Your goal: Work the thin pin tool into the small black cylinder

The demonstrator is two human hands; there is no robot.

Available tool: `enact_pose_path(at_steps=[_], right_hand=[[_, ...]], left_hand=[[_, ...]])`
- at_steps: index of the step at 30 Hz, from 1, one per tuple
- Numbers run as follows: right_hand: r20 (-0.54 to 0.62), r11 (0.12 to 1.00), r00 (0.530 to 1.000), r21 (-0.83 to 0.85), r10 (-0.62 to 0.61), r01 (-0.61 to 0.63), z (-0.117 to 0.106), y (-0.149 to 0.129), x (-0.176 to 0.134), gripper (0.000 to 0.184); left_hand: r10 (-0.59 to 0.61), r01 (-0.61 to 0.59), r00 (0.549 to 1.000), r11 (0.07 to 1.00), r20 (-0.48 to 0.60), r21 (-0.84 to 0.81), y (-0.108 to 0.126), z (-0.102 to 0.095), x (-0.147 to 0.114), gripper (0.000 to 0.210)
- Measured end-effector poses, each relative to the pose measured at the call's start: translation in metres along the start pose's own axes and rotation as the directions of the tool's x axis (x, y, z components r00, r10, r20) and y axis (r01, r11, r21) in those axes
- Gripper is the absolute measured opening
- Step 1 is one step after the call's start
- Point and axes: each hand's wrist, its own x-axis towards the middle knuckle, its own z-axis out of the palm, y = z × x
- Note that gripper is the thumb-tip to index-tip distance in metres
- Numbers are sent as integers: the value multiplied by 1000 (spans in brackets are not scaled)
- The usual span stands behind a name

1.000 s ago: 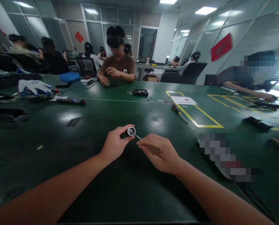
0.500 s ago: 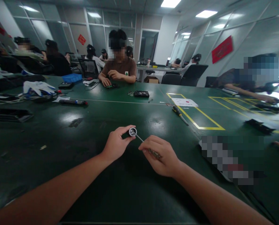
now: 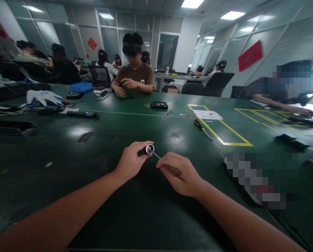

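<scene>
showing a silvery round rim (image 3: pixel 153 148), a small dark cylinder (image 3: pixel 149 149)

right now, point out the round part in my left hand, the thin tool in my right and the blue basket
round part (image 3: pixel 148 149), head view, its open end
thin tool (image 3: pixel 173 170), head view, its handle
blue basket (image 3: pixel 82 88), head view, its side wall

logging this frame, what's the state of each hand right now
Left hand: closed, holding a small silver-rimmed round part.
Right hand: closed, holding a thin-shafted tool against that round part.
</scene>
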Motion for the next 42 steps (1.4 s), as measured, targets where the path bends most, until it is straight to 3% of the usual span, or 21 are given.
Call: enact_pose_path(at_steps=[7,12,20,37,42], right_hand=[[57,994,997,-82,-60,65,4,-1,0,27],[-40,993,994,-75,-99,96,4,-6,0,24],[-158,994,982,-6,108,-111,2,-6,1,19],[-142,982,973,78,183,-173,1,0,2,17],[-152,956,947,121,283,-266,3,2,1,23]], left_hand=[[-85,85,996,995,-13,-58,0,0,1,39],[-54,53,999,997,-11,-62,0,1,1,39],[19,-19,1000,1000,-13,11,2,-2,0,35],[33,-30,999,997,-30,75,8,-5,1,34],[25,-16,998,988,-59,156,10,-7,3,33]])
